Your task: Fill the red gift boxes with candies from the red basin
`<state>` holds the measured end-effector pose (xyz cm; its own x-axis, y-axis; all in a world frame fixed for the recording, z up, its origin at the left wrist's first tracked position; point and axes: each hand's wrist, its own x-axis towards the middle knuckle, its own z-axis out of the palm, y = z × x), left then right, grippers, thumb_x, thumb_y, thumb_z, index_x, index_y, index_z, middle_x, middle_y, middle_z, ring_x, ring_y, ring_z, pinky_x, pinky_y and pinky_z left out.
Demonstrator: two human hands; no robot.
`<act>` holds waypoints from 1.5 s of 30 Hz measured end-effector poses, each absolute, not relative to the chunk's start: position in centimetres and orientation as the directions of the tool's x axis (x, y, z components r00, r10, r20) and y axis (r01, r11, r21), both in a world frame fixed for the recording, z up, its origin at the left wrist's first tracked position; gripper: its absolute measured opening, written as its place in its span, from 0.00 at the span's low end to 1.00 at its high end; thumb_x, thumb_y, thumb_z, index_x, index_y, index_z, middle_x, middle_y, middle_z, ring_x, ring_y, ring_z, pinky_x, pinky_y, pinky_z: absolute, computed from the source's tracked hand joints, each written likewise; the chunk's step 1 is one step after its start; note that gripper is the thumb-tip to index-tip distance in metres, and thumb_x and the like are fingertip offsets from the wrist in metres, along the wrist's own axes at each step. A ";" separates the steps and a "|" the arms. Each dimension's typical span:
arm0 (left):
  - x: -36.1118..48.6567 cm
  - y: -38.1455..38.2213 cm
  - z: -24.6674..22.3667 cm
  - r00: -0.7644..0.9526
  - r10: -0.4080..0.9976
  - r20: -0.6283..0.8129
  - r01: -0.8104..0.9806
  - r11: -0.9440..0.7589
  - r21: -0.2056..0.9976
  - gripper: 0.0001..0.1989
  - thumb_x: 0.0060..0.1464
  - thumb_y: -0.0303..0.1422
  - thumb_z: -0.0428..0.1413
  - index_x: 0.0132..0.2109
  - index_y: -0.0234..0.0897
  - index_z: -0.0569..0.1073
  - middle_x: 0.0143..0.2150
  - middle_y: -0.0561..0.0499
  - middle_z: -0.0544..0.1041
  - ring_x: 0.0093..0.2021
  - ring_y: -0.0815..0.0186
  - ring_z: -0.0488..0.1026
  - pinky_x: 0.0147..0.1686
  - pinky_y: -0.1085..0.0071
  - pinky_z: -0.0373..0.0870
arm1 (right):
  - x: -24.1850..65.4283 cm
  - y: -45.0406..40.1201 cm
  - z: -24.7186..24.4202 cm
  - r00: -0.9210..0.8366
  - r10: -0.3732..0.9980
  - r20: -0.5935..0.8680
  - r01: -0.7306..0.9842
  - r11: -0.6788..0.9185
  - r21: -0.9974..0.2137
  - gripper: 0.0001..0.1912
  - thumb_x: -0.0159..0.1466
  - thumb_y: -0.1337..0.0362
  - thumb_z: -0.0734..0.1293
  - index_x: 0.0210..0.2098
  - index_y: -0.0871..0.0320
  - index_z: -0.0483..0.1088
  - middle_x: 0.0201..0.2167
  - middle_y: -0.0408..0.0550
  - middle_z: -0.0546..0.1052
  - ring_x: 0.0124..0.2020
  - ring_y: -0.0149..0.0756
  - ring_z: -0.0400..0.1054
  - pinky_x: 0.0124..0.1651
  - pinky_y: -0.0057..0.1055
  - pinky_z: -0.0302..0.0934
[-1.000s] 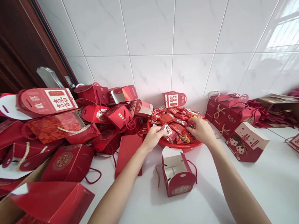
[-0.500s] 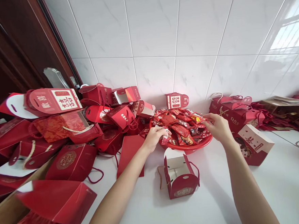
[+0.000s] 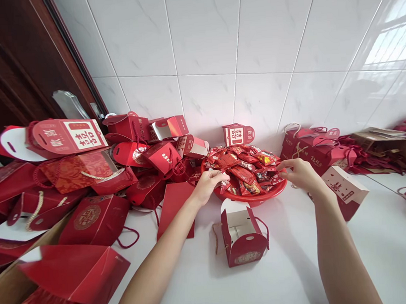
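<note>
Red-wrapped candies (image 3: 243, 173) fill a round red basin (image 3: 258, 199) near the wall. My left hand (image 3: 207, 185) is closed at the basin's left edge, pinching a small red and white wrapped candy (image 3: 224, 182). On the right edge, my right hand (image 3: 300, 175) has its fingers bent and close together by the wrappers; whether anything is between the fingertips is too small to tell. In front of the basin stands an open dark red box (image 3: 247, 248) with its white inside showing, a red cord on its right side and a tan cord on its left.
Many red gift boxes (image 3: 93, 220) are piled along the left. A small box (image 3: 238, 134) sits behind the basin. More boxes (image 3: 302, 147) and a cream-and-red box (image 3: 346, 190) stand to the right, near an open cardboard box (image 3: 376, 147) by the tiled wall (image 3: 201, 31).
My right hand has shifted slightly right and down at the basin's edge. My left hand stays at the left edge with the candy. The view has moved a little.
</note>
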<state>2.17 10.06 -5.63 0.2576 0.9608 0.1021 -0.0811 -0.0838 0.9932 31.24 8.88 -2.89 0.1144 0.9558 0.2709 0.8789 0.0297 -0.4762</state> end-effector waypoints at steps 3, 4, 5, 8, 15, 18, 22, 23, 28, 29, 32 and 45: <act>2.1 10.1 -5.8 0.261 0.959 0.111 -0.075 -0.094 0.993 0.13 0.41 0.39 0.65 0.21 0.35 0.74 0.24 0.51 0.74 0.28 0.67 0.67 0.30 0.69 0.60 | 31.7 8.9 -3.2 0.035 0.972 0.231 0.895 0.072 -0.440 0.12 0.49 0.66 0.70 0.33 0.55 0.81 0.35 0.48 0.81 0.39 0.45 0.75 0.38 0.33 0.67; 2.1 10.2 -5.8 0.261 0.959 0.113 -0.072 -0.097 0.993 0.13 0.41 0.39 0.65 0.21 0.35 0.74 0.24 0.51 0.74 0.28 0.67 0.67 0.30 0.69 0.60 | 31.7 9.0 -3.3 -0.003 0.975 0.222 0.897 0.101 -0.431 0.12 0.48 0.67 0.70 0.33 0.54 0.82 0.36 0.48 0.82 0.39 0.44 0.75 0.39 0.33 0.68; 2.1 10.2 -5.8 0.262 0.958 0.115 -0.069 -0.100 0.993 0.13 0.41 0.39 0.65 0.22 0.35 0.74 0.24 0.51 0.74 0.28 0.67 0.67 0.30 0.69 0.60 | 31.7 9.1 -3.4 -0.037 0.976 0.214 0.898 0.126 -0.422 0.13 0.48 0.68 0.70 0.33 0.54 0.82 0.36 0.47 0.82 0.39 0.44 0.75 0.40 0.33 0.68; 2.0 10.2 -5.8 0.263 0.958 0.118 -0.071 -0.103 0.992 0.13 0.41 0.39 0.66 0.22 0.35 0.74 0.24 0.51 0.74 0.28 0.67 0.67 0.31 0.69 0.60 | 31.2 9.4 -3.5 -0.076 0.979 0.189 0.907 0.147 -0.396 0.14 0.49 0.70 0.69 0.34 0.53 0.82 0.36 0.47 0.82 0.39 0.44 0.75 0.41 0.33 0.67; 2.2 9.9 -5.4 0.266 0.959 0.102 -0.109 -0.076 0.991 0.14 0.39 0.40 0.66 0.21 0.35 0.72 0.26 0.51 0.74 0.30 0.68 0.67 0.35 0.68 0.61 | 30.7 9.2 -3.0 -0.142 0.978 0.152 0.889 0.193 -0.415 0.06 0.56 0.63 0.68 0.29 0.54 0.79 0.32 0.46 0.82 0.34 0.41 0.74 0.37 0.32 0.64; 2.3 9.9 -5.4 0.259 0.960 0.110 -0.135 -0.077 0.988 0.14 0.39 0.40 0.65 0.22 0.35 0.71 0.26 0.50 0.75 0.32 0.66 0.70 0.36 0.68 0.63 | 31.0 9.0 -2.9 -0.132 0.968 0.213 0.870 0.216 -0.443 0.10 0.59 0.60 0.65 0.25 0.55 0.76 0.24 0.44 0.77 0.27 0.37 0.69 0.32 0.31 0.61; 2.5 10.0 -5.6 0.246 0.966 0.084 -0.150 -0.048 0.987 0.14 0.41 0.40 0.64 0.29 0.37 0.69 0.28 0.51 0.78 0.29 0.66 0.72 0.30 0.70 0.62 | 30.5 8.6 -2.6 -0.045 0.943 0.330 0.796 0.233 -0.559 0.18 0.62 0.52 0.63 0.21 0.56 0.70 0.15 0.40 0.63 0.19 0.31 0.55 0.23 0.28 0.51; 2.5 10.0 -5.6 0.237 0.968 0.076 -0.152 -0.041 0.988 0.14 0.41 0.39 0.64 0.31 0.38 0.68 0.27 0.52 0.78 0.28 0.67 0.72 0.29 0.71 0.62 | 30.0 8.5 -2.4 -0.027 0.932 0.363 0.754 0.257 -0.604 0.20 0.62 0.48 0.63 0.22 0.56 0.69 0.15 0.40 0.61 0.19 0.30 0.53 0.22 0.28 0.49; 2.9 9.7 -5.4 0.251 0.965 0.079 -0.187 -0.032 0.982 0.16 0.44 0.40 0.64 0.35 0.39 0.67 0.25 0.56 0.75 0.24 0.70 0.69 0.28 0.72 0.63 | 24.8 7.9 -1.9 -0.072 0.899 0.432 0.453 0.416 -0.788 0.26 0.59 0.38 0.67 0.25 0.56 0.69 0.17 0.39 0.60 0.20 0.28 0.50 0.22 0.27 0.46; 3.0 9.5 -5.3 0.272 0.958 0.095 -0.196 -0.041 0.980 0.17 0.44 0.42 0.64 0.35 0.39 0.68 0.25 0.56 0.75 0.23 0.70 0.69 0.27 0.72 0.63 | 23.7 7.8 -1.9 -0.097 0.901 0.423 0.407 0.424 -0.809 0.26 0.58 0.38 0.67 0.26 0.56 0.69 0.17 0.38 0.59 0.19 0.27 0.49 0.22 0.27 0.45; 3.2 9.1 -5.2 0.373 0.916 0.148 -0.151 -0.097 0.984 0.21 0.46 0.49 0.65 0.35 0.37 0.71 0.24 0.56 0.73 0.22 0.70 0.68 0.25 0.72 0.62 | 21.0 7.6 -2.4 -0.114 0.904 0.413 0.313 0.427 -0.848 0.26 0.58 0.37 0.68 0.27 0.55 0.68 0.17 0.37 0.60 0.18 0.27 0.49 0.21 0.26 0.47; 3.4 9.2 -5.5 0.326 0.920 0.218 -0.213 -0.153 0.965 0.23 0.45 0.52 0.67 0.32 0.36 0.73 0.24 0.58 0.71 0.22 0.73 0.66 0.24 0.73 0.62 | 20.8 7.3 -2.0 -0.088 0.941 0.326 0.045 0.331 -0.943 0.24 0.50 0.43 0.77 0.31 0.57 0.71 0.27 0.45 0.78 0.29 0.34 0.71 0.35 0.32 0.68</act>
<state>3.36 9.19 -5.54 0.3258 0.9200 0.2178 -0.2133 -0.1529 0.9650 20.83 7.30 -2.04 -0.0883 0.9412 0.3262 0.0446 0.3309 -0.9426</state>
